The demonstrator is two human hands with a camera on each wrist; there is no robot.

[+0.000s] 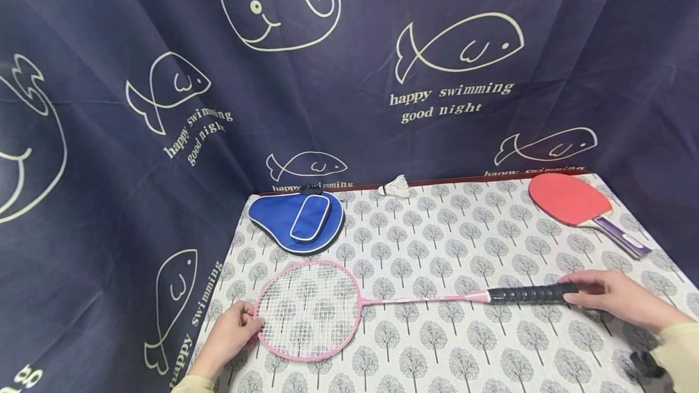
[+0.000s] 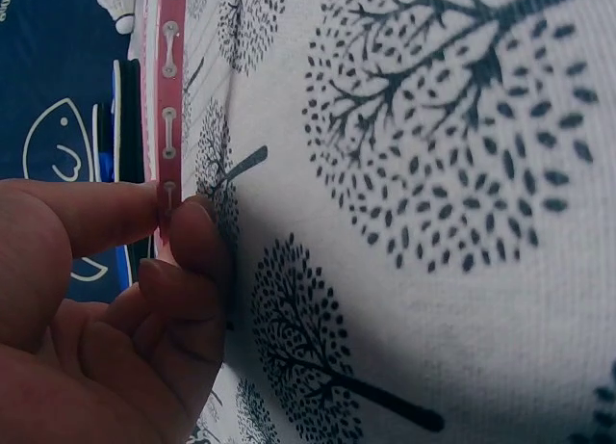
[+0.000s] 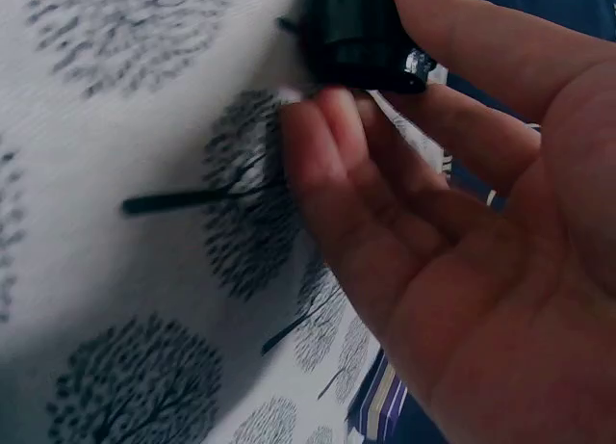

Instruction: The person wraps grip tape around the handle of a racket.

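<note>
Both hands sit at the near edge of the table (image 1: 491, 344), one at each end of a pink badminton racket (image 1: 360, 302) that lies flat on the tree-print cloth, head to the left and handle to the right. At the head, the left hand (image 1: 226, 338) pinches the pink frame (image 2: 170, 97) between thumb and fingertips, as the left wrist view shows plainly. At the other end, the right hand (image 1: 617, 299) meets the butt of the black grip (image 3: 356, 35), thumb above and fingers (image 3: 332, 165) pressed together beneath, only loosely curved and not closed round it. That light hold looks like the weak point: if the racket is lifted from here, the handle end could slip free and drop, or the thin frame could twist out of the left pinch. Farther back lie a blue paddle case (image 1: 297, 220), a white shuttlecock (image 1: 395, 187) and a red table tennis paddle (image 1: 573, 202), well apart from the racket.
</note>
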